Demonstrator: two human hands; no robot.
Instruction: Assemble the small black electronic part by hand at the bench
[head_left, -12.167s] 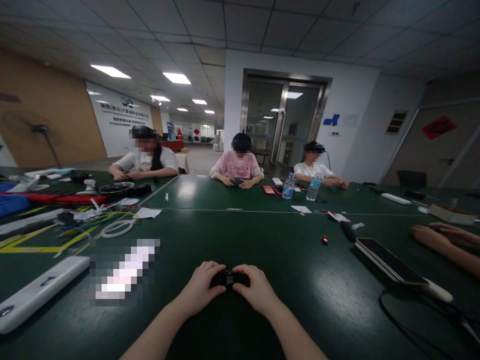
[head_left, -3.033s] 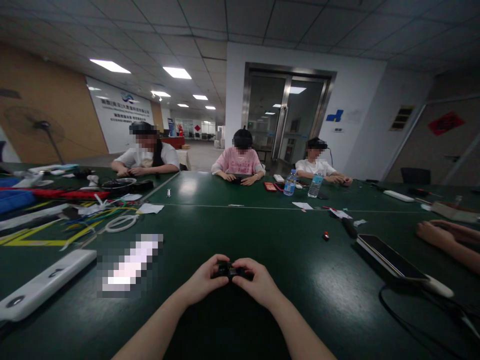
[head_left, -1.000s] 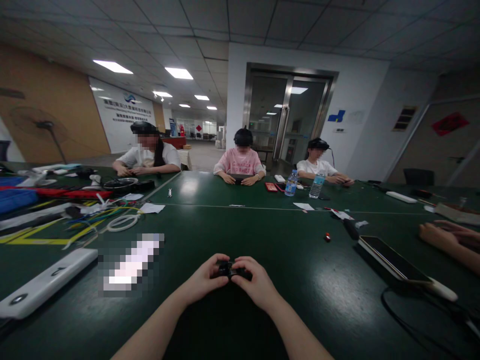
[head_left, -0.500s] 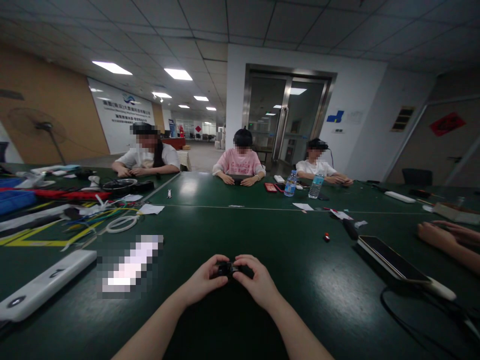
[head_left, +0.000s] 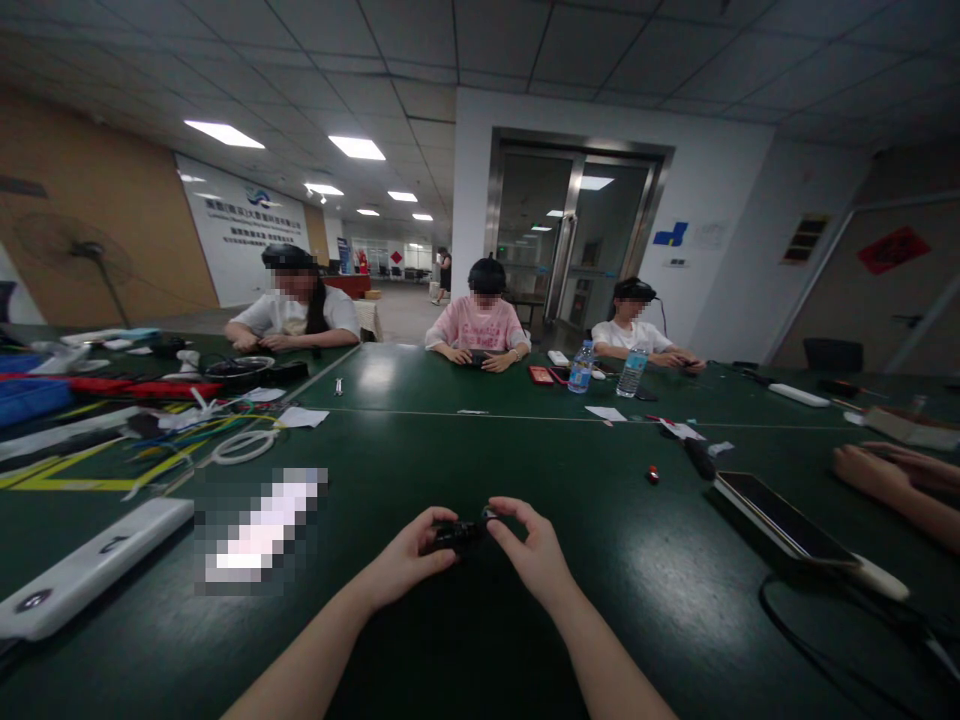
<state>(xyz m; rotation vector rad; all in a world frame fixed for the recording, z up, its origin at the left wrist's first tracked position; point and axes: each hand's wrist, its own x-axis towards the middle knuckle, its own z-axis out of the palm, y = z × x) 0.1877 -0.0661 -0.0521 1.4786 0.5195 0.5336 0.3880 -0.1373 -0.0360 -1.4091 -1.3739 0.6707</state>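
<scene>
Near the front of the green table (head_left: 405, 450), my left hand (head_left: 405, 560) is closed around a small, shiny black object (head_left: 459, 535), gripping its left end between thumb and fingers. Its exact kind is too small and dark to make out. My right hand (head_left: 534, 555) pinches a small dark piece (head_left: 490, 515) with thumb and fingertips, at the right end of the black object. Whether the piece still touches the object I cannot tell. Both hands are held just over the table.
To the left lie a white power strip (head_left: 97, 570), a blurred bright slab (head_left: 266, 525) and cables (head_left: 244, 447). At right are a phone-like device (head_left: 784, 515), a black cable (head_left: 810, 650) and a small red-and-silver item (head_left: 653, 475). Water bottles (head_left: 634, 372) and several people are farther off.
My right hand has moved slightly right and up, away from my left, drawing the small dark piece toward the black object's right end. More of the black object now shows between the hands.
</scene>
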